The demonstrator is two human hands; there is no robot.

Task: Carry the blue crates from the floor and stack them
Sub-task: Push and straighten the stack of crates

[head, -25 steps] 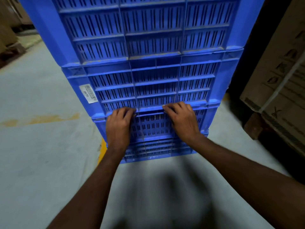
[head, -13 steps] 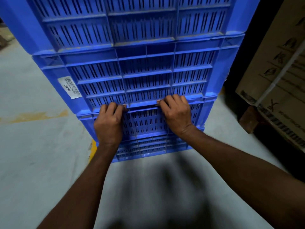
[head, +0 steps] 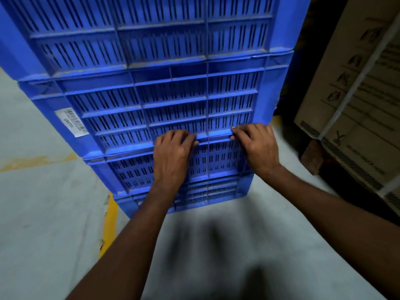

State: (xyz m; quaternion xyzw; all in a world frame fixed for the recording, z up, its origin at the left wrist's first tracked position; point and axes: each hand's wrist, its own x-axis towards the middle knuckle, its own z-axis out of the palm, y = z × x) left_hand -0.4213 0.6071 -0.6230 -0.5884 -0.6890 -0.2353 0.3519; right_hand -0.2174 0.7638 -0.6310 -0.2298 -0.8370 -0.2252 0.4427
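A stack of blue crates (head: pixel 173 100) is seen standing on the grey floor (head: pixel 43 213). The left hand (head: pixel 173 152) and right hand (head: pixel 257 146) are laid on its near face, with fingers curled over a rim ledge low in the stack. A white label (head: pixel 72 123) is fixed to the crate just above that ledge. Strapped cardboard boxes (head: pixel 357 105) are noted to the right, and a yellow line (head: pixel 109 221) on the floor at the stack's foot.

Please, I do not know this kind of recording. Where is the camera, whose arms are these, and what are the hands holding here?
There is no machine here: a person wears one camera on the head, so you look forward and down along their own bare arms. The left hand and the right hand curl their fingers on a ledge of the stacked blue crates, which stand on the grey floor. One crate bears a white label. On the right stands a cardboard box.
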